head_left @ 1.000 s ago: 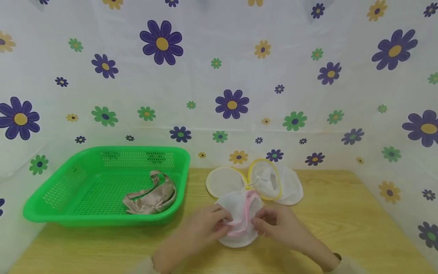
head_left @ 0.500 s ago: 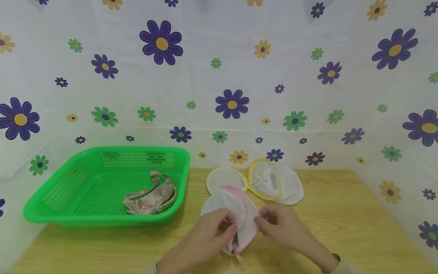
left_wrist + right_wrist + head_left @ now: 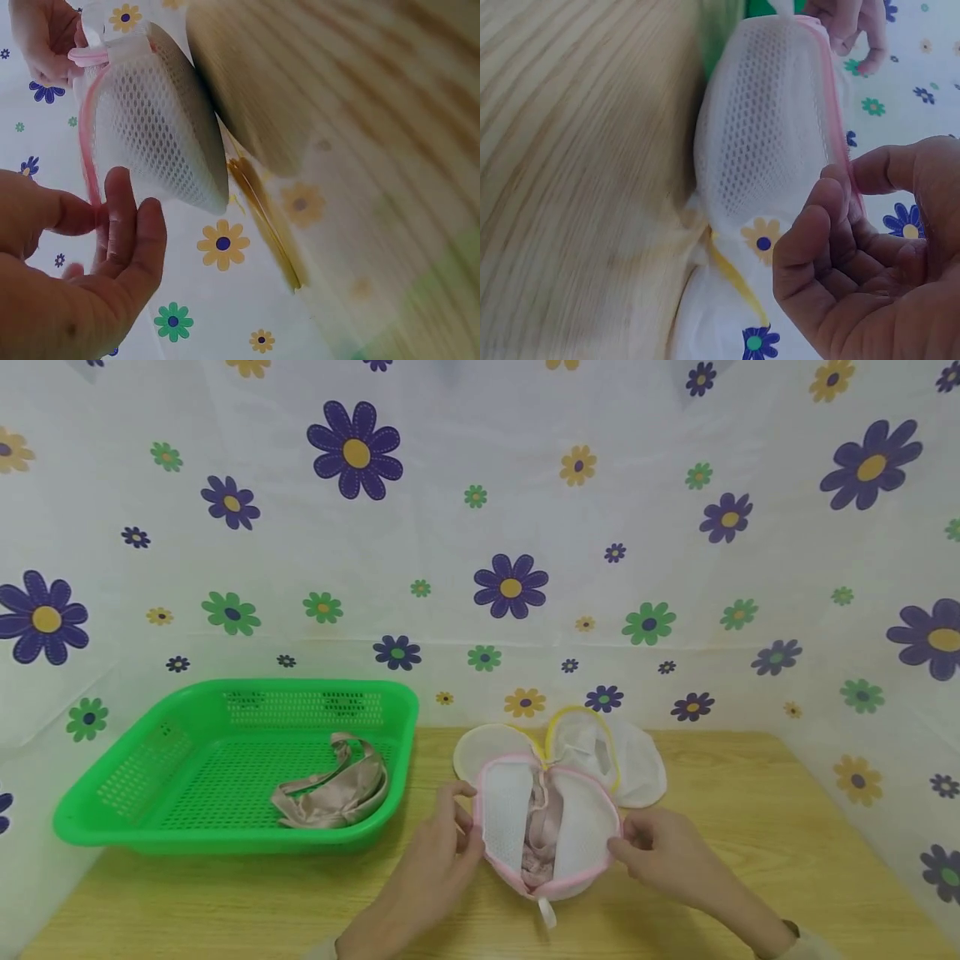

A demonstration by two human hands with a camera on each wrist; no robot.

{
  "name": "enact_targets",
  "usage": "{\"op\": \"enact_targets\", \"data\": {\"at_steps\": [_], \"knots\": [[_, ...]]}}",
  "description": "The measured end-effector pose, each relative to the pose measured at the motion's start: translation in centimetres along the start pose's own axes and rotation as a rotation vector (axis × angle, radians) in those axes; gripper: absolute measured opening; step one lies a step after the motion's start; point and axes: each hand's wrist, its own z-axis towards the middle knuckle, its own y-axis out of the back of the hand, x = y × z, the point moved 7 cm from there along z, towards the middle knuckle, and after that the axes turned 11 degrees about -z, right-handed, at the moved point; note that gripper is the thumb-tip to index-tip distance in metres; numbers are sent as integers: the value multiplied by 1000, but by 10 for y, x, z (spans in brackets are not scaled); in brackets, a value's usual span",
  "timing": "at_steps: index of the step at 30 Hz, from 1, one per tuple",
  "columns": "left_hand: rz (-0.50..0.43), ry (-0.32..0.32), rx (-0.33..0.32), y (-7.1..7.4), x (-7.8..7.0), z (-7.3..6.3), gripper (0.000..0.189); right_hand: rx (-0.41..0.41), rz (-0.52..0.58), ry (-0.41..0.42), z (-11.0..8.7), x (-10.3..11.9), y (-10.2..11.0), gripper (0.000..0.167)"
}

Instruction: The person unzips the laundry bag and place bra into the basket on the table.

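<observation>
A white mesh laundry bag with pink zipper trim lies spread apart on the table in the head view. Between its two padded halves shows a dusty-pink satin and lace garment, partly hidden. My left hand pinches the bag's left pink edge between thumb and fingers, as the left wrist view confirms on the pink rim. On the opposite side my right hand pinches the right edge; the right wrist view shows its thumb and fingertips at the pink trim. A white tab hangs at the front.
A green plastic basket stands at the left, with a beige satin bra in its right part. Behind the laundry bag lies another white bag with yellow trim, spread apart. A flowered curtain encloses the wooden table.
The pink-trimmed bag has been turned and spread apart, and the garment inside has come into view. My hands have moved away from each other, each with an edge of it.
</observation>
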Motion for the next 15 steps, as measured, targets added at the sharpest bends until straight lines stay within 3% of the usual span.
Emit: {"op": "enact_targets", "data": {"at_steps": [4,9,12,15], "knots": [[154,-58,20,0,0,1,42,34,-37,-7,-2,-9,1,30],[258,-61,165,-9,6,-2,29,10,-102,-28,-4,-16,1,31],[292,-58,230,-13,7,-4,20,-60,-173,-39,-6,-12,5,27],[316,-52,208,-11,4,-5,11,-205,-256,20,-8,2,12,23]]}}
